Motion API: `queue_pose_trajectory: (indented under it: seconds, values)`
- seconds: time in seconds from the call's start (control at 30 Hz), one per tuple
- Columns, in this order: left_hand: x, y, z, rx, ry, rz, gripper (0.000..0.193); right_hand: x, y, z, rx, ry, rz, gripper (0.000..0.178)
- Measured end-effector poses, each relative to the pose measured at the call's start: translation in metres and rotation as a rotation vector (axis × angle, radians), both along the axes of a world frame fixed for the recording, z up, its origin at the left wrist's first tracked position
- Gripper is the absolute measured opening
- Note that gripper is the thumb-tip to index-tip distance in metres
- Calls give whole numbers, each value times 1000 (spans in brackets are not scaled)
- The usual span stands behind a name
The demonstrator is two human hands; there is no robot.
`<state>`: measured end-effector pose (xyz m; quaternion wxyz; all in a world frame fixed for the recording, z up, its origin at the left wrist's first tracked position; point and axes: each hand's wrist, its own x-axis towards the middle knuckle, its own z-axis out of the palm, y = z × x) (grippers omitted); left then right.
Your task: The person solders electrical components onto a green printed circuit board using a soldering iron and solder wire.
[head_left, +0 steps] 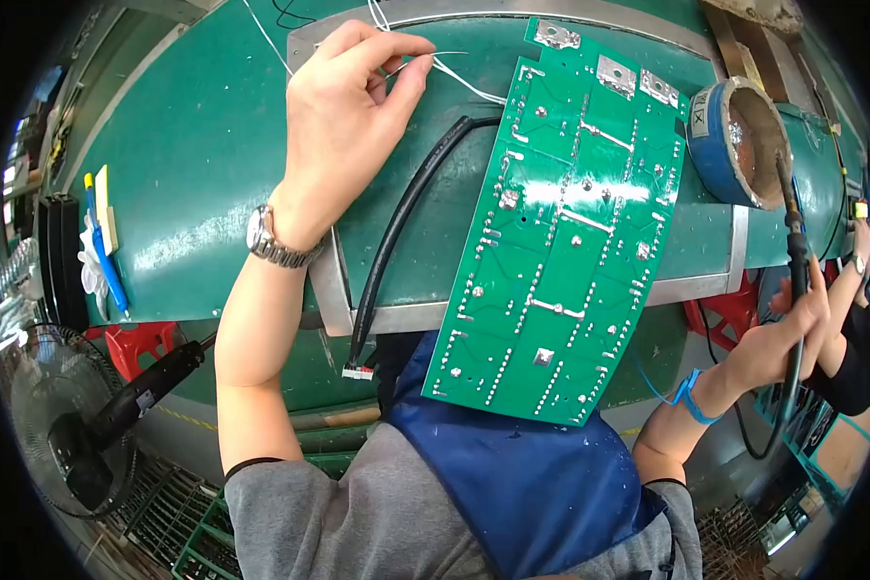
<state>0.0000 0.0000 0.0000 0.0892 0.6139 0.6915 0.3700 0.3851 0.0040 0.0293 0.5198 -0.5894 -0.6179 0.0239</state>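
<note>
My left hand, at the far left of the board, pinches a thin solder wire between thumb and forefinger; its end sticks out to the right. My right hand is wrapped round a soldering iron, whose tip points up into the mouth of a round blue-sided pot. Between my hands lies a large green circuit board, solder side up, with its near end reaching over the table edge. White wires and a thick black cable ending in a white connector come from its left side.
A metal frame edge runs along the green table. A blue pen-like tool lies at the left. A black fan stands at lower left, and red stools sit below the table. Another person's arm shows at far right.
</note>
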Motion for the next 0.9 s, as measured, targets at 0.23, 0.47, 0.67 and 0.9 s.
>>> queue_pose_trajectory:
  seconds: [0.23, 0.47, 0.67, 0.9]
  values:
    - [-4, 1, -6, 147, 127, -66, 13, -5, -25, 9, -31, -103, -56, 47]
    - [4, -4, -5, 152, 73, -62, 13, 2, -57, 7, -67, 32, 153, 72]
    - [14, -12, 19, -15, 3, -41, 17, -2, -91, -14, -100, 149, 416, 76]
    - [37, -3, 55, 53, 296, -97, 17, -24, -114, -23, -189, -55, 661, 88]
